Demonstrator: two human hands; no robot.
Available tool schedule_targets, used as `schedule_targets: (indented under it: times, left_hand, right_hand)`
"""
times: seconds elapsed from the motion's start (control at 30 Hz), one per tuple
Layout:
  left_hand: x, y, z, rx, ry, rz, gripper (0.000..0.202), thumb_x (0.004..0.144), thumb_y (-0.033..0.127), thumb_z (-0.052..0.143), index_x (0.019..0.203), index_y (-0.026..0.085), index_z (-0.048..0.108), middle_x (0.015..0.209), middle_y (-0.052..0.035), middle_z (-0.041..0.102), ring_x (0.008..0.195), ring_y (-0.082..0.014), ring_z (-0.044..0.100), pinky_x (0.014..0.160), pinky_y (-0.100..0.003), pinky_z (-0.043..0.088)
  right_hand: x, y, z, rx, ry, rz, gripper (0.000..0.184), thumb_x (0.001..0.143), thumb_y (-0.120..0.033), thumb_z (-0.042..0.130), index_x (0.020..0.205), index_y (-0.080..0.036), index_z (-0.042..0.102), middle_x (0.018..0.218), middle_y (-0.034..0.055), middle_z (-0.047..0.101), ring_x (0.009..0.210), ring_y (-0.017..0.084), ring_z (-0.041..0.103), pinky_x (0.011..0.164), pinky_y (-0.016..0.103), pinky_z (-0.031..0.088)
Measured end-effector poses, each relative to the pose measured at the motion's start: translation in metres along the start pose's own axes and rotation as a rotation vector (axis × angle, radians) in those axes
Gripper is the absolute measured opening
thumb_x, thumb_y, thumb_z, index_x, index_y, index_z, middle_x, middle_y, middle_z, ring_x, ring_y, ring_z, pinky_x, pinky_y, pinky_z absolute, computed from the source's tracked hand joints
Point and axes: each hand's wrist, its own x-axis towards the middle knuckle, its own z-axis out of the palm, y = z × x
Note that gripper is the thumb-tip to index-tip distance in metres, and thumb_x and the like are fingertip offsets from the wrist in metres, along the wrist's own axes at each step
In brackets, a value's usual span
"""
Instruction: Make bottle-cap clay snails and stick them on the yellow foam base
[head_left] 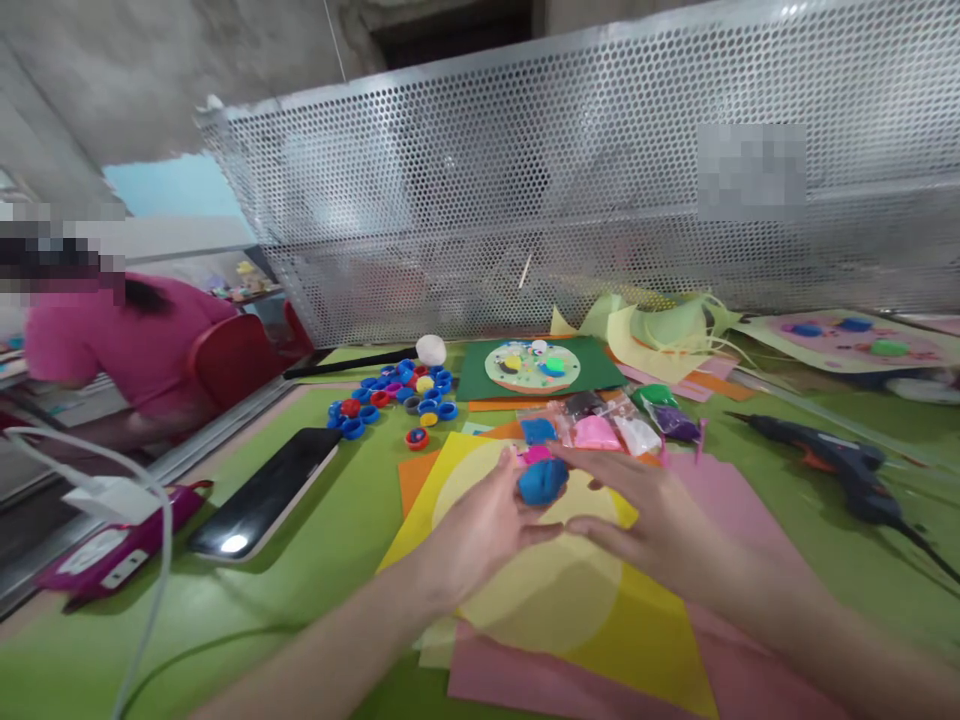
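Blue lump (543, 484): here, above the pale circle (540, 600), pink piece (535, 455) on top;
Left hand (484, 515): I'm pinching the lump, seemingly to steady it;
Right hand (645, 500): fingers spread loosely beside it, contact unclear;
Glue gun (847, 465): table's (300, 590) right side, perhaps for elbow room.

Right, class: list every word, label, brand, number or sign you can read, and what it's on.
No text can be read.
Glue gun: pale mark on its side, too small and blurred to read.
Phone: no readable writing.
Blue ball: no readable writing.
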Motion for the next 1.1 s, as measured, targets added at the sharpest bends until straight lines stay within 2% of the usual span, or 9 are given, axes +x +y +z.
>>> schedule_targets:
  times: [0.1,0.27,0.4,0.6,0.7,0.8,0.87,1.0,1.1]
  left_hand:
    - [0.001,-0.012,0.000,0.001,-0.125,-0.061,0.049,0.087,0.052,0.039,0.121,0.018,0.047,0.128,-0.0110,0.047,0.118,-0.0230,0.042,0.099,-0.038,0.030]
    - [0.000,-0.028,-0.010,0.059,-0.178,-0.007,0.048,0.080,0.056,0.051,0.118,0.026,0.050,0.135,-0.0057,0.039,0.117,-0.0220,0.040,0.099,-0.039,0.029]
    - [-0.004,-0.024,-0.008,0.065,-0.219,0.015,0.043,0.079,0.053,0.054,0.110,0.023,0.055,0.126,-0.0081,0.048,0.121,-0.0236,0.039,0.099,-0.041,0.030]
    - [-0.006,-0.014,-0.002,0.107,-0.090,0.053,0.030,0.078,0.039,0.063,0.098,0.017,0.061,0.102,-0.0094,0.063,0.100,-0.0231,0.059,0.085,-0.038,0.043]
    - [-0.005,-0.010,-0.003,0.115,-0.015,0.045,0.028,0.073,0.033,0.069,0.094,0.016,0.065,0.092,-0.0071,0.066,0.090,-0.0192,0.062,0.080,-0.034,0.047]
    - [-0.004,-0.008,-0.006,0.033,-0.022,0.026,0.027,0.066,0.030,0.076,0.087,0.015,0.069,0.082,-0.0037,0.068,0.079,-0.0144,0.063,0.077,-0.032,0.050]
    - [-0.003,-0.008,-0.007,0.003,-0.036,-0.004,0.028,0.062,0.028,0.078,0.084,0.014,0.070,0.076,-0.0027,0.069,0.071,-0.0113,0.063,0.075,-0.029,0.051]
    - [-0.002,-0.008,-0.007,0.024,-0.008,-0.008,0.022,0.056,0.024,0.081,0.072,0.012,0.072,0.066,-0.0021,0.071,0.062,-0.0099,0.065,0.069,-0.022,0.050]
    - [-0.002,-0.007,-0.007,0.002,0.015,0.032,0.017,0.054,0.025,0.082,0.059,0.015,0.070,0.059,0.0001,0.071,0.058,-0.0114,0.066,0.067,-0.024,0.051]
  right_hand:
    - [-0.004,-0.007,0.012,0.004,0.010,-0.042,0.055,0.074,-0.022,0.066,0.125,-0.013,0.048,0.113,0.0124,0.061,0.100,0.024,0.060,0.079,0.034,0.054]
    - [-0.007,-0.011,0.018,0.091,0.088,-0.022,0.042,0.079,-0.015,0.060,0.120,-0.015,0.052,0.112,0.0081,0.062,0.102,0.020,0.059,0.087,0.031,0.050]
    - [-0.008,-0.008,0.016,0.160,0.116,-0.041,0.037,0.081,-0.011,0.053,0.118,-0.019,0.055,0.108,0.0038,0.064,0.097,0.016,0.062,0.084,0.025,0.051]
    - [-0.006,-0.006,0.014,0.266,0.191,-0.010,0.031,0.081,-0.012,0.053,0.107,-0.026,0.065,0.108,-0.0019,0.064,0.104,0.018,0.058,0.091,0.031,0.048]
    - [-0.003,-0.010,0.010,0.385,0.147,0.082,0.029,0.078,-0.014,0.057,0.102,-0.029,0.067,0.109,-0.0031,0.063,0.108,0.019,0.055,0.093,0.033,0.046]
    - [-0.002,-0.014,0.007,0.517,0.048,0.146,0.034,0.078,-0.013,0.059,0.105,-0.033,0.065,0.115,-0.0040,0.060,0.114,0.018,0.050,0.092,0.032,0.046]
    - [-0.003,-0.014,0.006,0.579,-0.006,0.121,0.036,0.078,-0.015,0.061,0.108,-0.035,0.063,0.118,-0.0043,0.058,0.117,0.019,0.047,0.095,0.033,0.044]
    - [-0.003,-0.013,0.004,0.615,0.006,0.032,0.035,0.079,-0.016,0.062,0.107,-0.037,0.062,0.113,-0.0044,0.061,0.119,0.019,0.044,0.098,0.035,0.041]
    - [-0.001,-0.010,-0.001,0.622,0.032,0.074,0.026,0.079,-0.020,0.063,0.101,-0.035,0.066,0.106,-0.0037,0.065,0.113,0.020,0.051,0.096,0.036,0.043]
